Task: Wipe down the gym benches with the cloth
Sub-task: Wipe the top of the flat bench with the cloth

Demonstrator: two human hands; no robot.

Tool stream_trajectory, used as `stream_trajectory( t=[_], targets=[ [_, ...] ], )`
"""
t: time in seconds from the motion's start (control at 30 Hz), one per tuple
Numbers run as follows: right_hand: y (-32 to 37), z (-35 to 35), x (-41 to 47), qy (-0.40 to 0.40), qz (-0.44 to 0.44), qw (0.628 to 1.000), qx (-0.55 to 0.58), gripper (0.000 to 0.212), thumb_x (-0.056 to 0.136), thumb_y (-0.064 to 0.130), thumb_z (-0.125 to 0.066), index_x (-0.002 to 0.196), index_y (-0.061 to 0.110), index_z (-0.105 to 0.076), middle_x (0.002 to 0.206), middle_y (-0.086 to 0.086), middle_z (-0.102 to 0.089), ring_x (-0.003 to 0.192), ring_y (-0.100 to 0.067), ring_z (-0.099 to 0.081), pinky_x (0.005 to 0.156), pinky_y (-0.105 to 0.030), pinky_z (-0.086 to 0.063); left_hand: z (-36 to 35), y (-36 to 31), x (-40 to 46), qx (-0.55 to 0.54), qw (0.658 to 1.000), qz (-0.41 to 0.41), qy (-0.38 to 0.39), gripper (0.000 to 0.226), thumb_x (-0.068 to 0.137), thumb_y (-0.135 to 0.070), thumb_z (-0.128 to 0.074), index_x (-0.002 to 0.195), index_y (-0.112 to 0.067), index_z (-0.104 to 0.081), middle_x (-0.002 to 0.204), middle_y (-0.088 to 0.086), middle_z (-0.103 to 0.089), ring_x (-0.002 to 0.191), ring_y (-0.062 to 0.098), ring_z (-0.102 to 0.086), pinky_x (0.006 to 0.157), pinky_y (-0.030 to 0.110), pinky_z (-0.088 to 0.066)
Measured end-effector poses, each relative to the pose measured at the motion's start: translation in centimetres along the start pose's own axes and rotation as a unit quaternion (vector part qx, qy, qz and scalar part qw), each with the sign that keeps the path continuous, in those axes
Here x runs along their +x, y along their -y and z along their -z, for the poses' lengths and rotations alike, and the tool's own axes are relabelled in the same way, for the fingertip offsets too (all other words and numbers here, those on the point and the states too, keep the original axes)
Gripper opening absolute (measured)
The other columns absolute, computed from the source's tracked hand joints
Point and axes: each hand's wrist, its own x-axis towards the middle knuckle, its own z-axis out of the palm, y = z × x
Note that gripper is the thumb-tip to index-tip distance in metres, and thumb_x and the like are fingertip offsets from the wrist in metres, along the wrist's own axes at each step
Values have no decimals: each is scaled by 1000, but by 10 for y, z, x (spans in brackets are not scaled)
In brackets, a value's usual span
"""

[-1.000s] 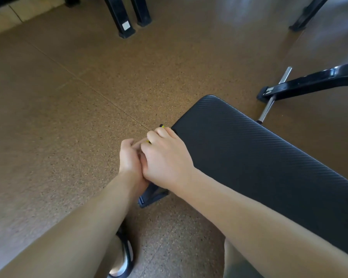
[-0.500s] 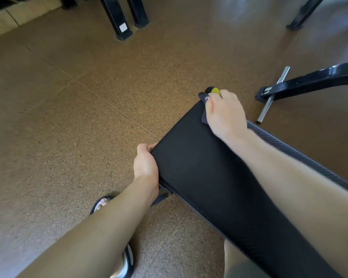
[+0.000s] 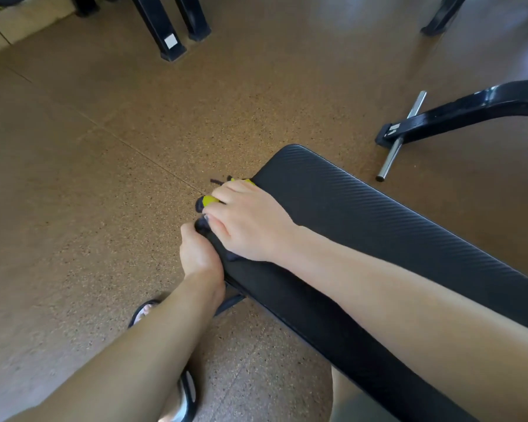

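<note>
The cloth (image 3: 209, 200) is being pressed against the left edge of the bench (image 3: 378, 226) by the right hand (image 3: 250, 223).

The dark cloth with a yellow part is being held under the curled fingers of the right hand, at the near-left edge of the black padded bench. The same edge is being gripped by the left hand (image 3: 197, 251), just below the right one, fingers curled around the padding. A sandal (image 3: 141, 312) is being seen on the brown floor (image 3: 73, 193).
</note>
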Motion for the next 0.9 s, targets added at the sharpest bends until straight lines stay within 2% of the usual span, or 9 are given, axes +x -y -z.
stream_trajectory(
  t=[0.03, 0.1, 0.2, 0.3, 0.47, 0.57, 0.67, 0.8, 0.9],
  targets=[
    [-2, -2, 13, -7, -14, 1000, 4, 30, 95, 21, -51, 72, 11, -68, 73, -5, -55, 74, -30, -51, 75, -46, -47, 0, 1, 0, -1, 1000, 2, 0, 38, 95, -44, -42, 89, -21, -72, 92, 8, -74, 85, 28, -68, 76, 37, -50],
    [-18, 3, 28, 26, -48, 998, -6, 38, 92, 24, -44, 63, 13, -66, 67, 1, -42, 68, -24, -38, 69, -42, -44, -1, 1, -1, -1, 1000, 2, 1, 41, 95, -46, -40, 90, -22, -73, 91, 5, -75, 84, 27, -67, 76, 36, -51],
    [-60, 23, 31, 59, -83, 994, -41, 59, 92, 34, -21, 76, 12, -74, 76, -2, -53, 76, -25, -45, 75, -39, -39, -3, -1, -4, -2, 1000, -8, 11, 42, 100, -43, -36, 86, -24, -70, 78, -2, -71, 75, 22, -64, 70, 32, -48],
    [-92, 31, 26, 43, -130, 988, -75, 65, 94, 36, -15, 85, 9, -74, 92, -8, -65, 90, -31, -57, 76, -36, -36, -4, -1, -5, -5, 1000, -19, 12, 41, 100, -40, -36, 77, -25, -67, 74, -3, -69, 74, 23, -61, 70, 31, -46],
    [-108, 35, 15, 9, -209, 970, -125, 44, 107, 29, -34, 102, 7, -72, 107, -15, -65, 101, -38, -59, 81, -39, -39, -2, 0, -6, -9, 1000, -18, 12, 35, 100, -39, -36, 82, -25, -63, 74, -5, -63, 70, 18, -56, 64, 30, -42],
    [-122, 50, -2, 41, -312, 941, -127, 48, 109, 35, -27, 116, 10, -67, 114, -18, -66, 105, -40, -60, 88, -43, -42, -3, -1, -10, -8, 1000, -23, 16, 34, 102, -38, -35, 86, -26, -63, 76, -6, -59, 69, 15, -53, 61, 29, -39],
    [-123, 64, -55, 55, -364, 918, -146, 49, 107, 35, -25, 109, 8, -65, 105, -20, -67, 96, -42, -62, 81, -45, -43, -3, -3, -13, -3, 999, -28, 17, 34, 102, -36, -35, 88, -24, -64, 77, -6, -58, 68, 15, -51, 60, 28, -37],
    [-100, 85, -144, -5, -421, 888, -188, 41, 107, 31, -36, 103, 4, -67, 96, -22, -64, 86, -43, -59, 75, -47, -43, -2, -3, -11, 7, 1000, -20, 13, 33, 100, -38, -37, 87, -23, -63, 84, -2, -62, 73, 18, -55, 64, 29, -41],
    [-94, 79, -162, -41, -452, 868, -203, 37, 106, 26, -39, 104, 0, -65, 95, -24, -60, 85, -43, -55, 76, -48, -42, -2, -2, -10, 10, 1000, -18, 22, 32, 100, -37, -36, 84, -26, -60, 85, -2, -63, 73, 18, -55, 64, 30, -41]
  ],
)
